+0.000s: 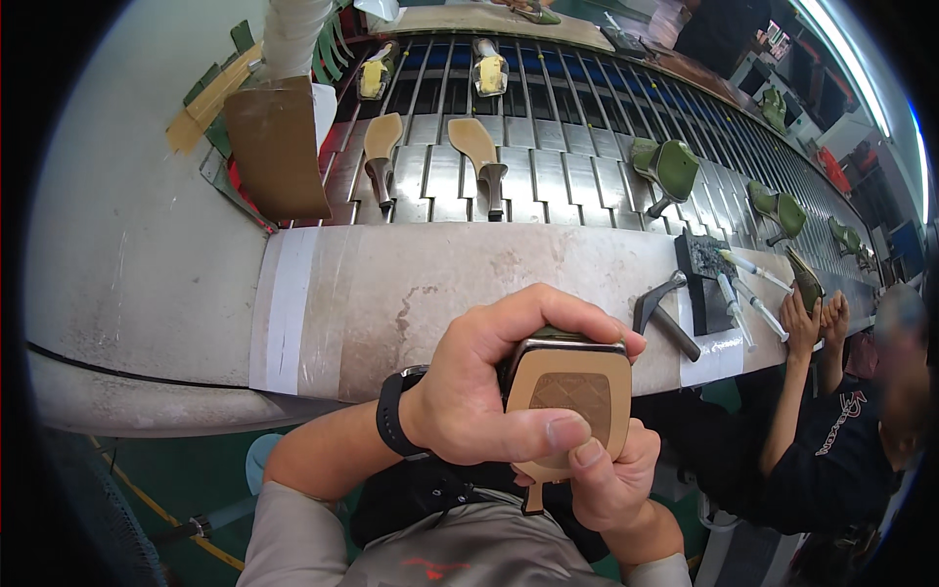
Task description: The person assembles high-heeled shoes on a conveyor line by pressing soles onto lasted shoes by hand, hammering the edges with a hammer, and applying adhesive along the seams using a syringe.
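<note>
A heeled shoe [579,391] is held over the near edge of the worktop, its tan sole with a brown patterned panel facing up and its heel pointing toward me. My left hand [479,386] wraps around the shoe's left side, fingers over the far end and thumb pressed on the sole. From below right, my right hand [616,481] grips the same shoe near the heel, its thumb tip beside the left thumb. Both palms hide much of the upper. A hammer [667,315] lies on the worktop beyond the shoe, to the right.
The pale worktop [469,274] runs along a slatted metal conveyor [548,186]. Tan-soled shoes [473,143] and green heeled shoes [675,170] lie on it. Syringes [753,303] rest against a black block [699,259]. At right, a co-worker's hands [804,323] hold another shoe. A brown panel [276,152] stands left.
</note>
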